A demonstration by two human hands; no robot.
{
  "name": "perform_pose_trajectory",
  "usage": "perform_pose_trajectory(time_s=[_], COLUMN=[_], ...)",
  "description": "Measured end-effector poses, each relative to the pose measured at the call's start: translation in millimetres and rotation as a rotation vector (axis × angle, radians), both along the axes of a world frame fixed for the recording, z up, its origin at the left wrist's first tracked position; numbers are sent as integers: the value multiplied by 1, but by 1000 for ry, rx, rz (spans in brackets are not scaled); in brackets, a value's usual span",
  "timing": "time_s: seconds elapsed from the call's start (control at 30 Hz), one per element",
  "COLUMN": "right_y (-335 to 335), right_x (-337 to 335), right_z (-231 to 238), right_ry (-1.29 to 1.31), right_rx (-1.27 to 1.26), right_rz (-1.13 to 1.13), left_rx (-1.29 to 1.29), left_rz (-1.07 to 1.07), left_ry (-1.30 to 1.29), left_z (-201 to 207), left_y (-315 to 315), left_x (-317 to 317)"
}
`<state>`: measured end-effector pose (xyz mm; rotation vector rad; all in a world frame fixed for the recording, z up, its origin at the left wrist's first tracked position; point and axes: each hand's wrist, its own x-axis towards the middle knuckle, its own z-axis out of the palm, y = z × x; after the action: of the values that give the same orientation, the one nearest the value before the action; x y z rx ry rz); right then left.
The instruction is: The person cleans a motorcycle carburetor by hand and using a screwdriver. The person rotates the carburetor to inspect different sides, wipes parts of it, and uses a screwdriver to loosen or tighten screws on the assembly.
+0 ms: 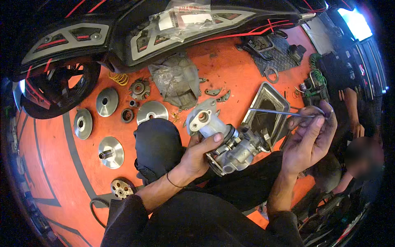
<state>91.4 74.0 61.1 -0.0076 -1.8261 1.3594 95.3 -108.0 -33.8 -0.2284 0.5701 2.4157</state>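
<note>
My left hand [196,158] is closed round a grey metal throttle body [236,152] with its intake pipe [210,123] attached, held above my lap. The thumb lies over the pipe, and the flange end tilts up toward the far left. My right hand [308,142] pinches a thin, straight, bluish rod [275,111] between thumb and fingers. Its tip points left, above and apart from the throttle body; its other end is hidden in my fingers, so its kind does not show. Behind both hands, a rectangular tray [263,91] with dark contents lies on the floor.
Round metal discs [108,101], a yellow spring [118,78], a toothed belt [97,212] and a large grey casing [175,80] lie on the orange floor [222,53]. A scooter's footboard [119,41] and wheel [61,90] loom overhead. At right, another person's arm [352,109] shows.
</note>
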Motion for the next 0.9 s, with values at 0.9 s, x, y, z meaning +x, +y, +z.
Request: perform_pose_trajectory(time_s=[0.9], right_y=[-25], right_x=[18], right_z=[-16], right_ry=[13], right_rx=[438], right_rz=[302], left_rx=[-301], left_rz=[112], left_ry=[-26], left_z=[-1], left_y=[6], left_x=[-7])
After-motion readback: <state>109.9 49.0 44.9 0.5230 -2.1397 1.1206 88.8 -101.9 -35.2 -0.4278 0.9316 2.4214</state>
